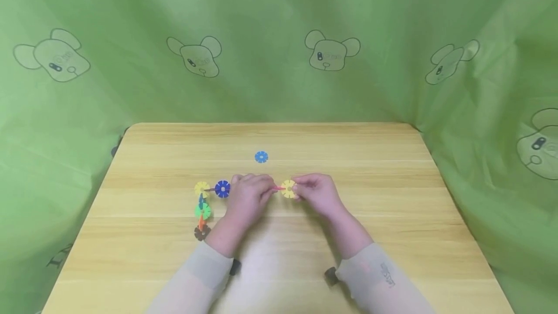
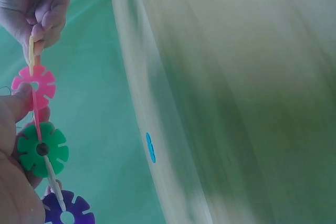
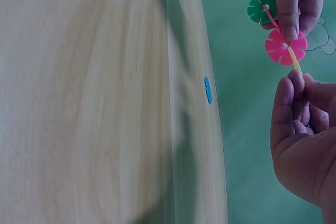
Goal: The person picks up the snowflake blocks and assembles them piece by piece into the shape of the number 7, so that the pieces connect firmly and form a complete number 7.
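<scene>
Slotted flower-shaped discs join edge to edge in a chain. My left hand (image 1: 250,198) grips the chain's right part, its thumb on a pink disc (image 3: 276,48). A green disc (image 2: 43,149) lies along its fingers, and a dark blue disc (image 1: 223,189) shows just left of the hand. Between thumb and fingers, my right hand (image 1: 320,194) pinches a yellow disc (image 1: 286,189), whose edge meets the pink disc. On the left the chain bends toward me at another yellow disc (image 1: 202,187), running through a light green disc (image 1: 203,211) and an orange disc (image 1: 201,222) to a brown disc (image 1: 200,234).
A loose light blue disc (image 1: 261,157) lies flat on the wooden table (image 1: 383,168), beyond the hands. Green cloth (image 1: 270,96) printed with cartoon animal heads hangs behind the table and along both sides.
</scene>
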`<state>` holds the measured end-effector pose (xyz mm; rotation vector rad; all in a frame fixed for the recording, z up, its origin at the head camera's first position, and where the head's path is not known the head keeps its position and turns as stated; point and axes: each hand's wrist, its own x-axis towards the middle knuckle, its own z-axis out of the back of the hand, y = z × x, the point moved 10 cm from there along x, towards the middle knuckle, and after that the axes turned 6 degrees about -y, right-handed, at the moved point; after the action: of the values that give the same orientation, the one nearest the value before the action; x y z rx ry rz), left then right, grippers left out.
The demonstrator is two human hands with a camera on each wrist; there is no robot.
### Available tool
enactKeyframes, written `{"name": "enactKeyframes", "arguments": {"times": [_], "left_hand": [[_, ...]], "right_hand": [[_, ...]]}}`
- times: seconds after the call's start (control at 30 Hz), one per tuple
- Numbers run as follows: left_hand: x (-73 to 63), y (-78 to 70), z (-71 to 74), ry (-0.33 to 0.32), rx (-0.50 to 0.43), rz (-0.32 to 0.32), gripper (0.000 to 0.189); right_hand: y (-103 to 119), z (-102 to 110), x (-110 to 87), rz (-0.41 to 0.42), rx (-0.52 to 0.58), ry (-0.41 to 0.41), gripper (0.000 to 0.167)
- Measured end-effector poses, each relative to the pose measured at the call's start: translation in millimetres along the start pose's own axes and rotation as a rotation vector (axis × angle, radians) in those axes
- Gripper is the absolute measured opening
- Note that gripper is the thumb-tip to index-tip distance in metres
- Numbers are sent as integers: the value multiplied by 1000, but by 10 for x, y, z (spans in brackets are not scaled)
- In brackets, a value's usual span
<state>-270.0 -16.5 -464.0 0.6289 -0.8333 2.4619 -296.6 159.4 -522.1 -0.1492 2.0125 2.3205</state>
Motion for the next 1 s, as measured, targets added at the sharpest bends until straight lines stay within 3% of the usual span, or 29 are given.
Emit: {"name": "enactKeyframes", "arguments": {"times": [0.2, 0.43, 0.57, 0.77, 1.0], "left_hand": [[24, -15, -15, -5, 9, -15, 14], [12, 64, -28, 87, 30, 7, 12], [2, 149, 27, 116, 46, 32, 12], [-2, 267, 124, 77, 37, 90, 9], [-32, 313, 91, 60, 14, 125, 9]], "right_hand": [[34, -7, -11, -5, 11, -1, 22], [-3, -103, 19, -5, 6, 37, 24], [-52, -143, 124, -3, -82, 7, 26], [-107, -99, 403, 50, -288, -141, 33], [-230, -243, 659, 38, -511, -150, 54]]}}
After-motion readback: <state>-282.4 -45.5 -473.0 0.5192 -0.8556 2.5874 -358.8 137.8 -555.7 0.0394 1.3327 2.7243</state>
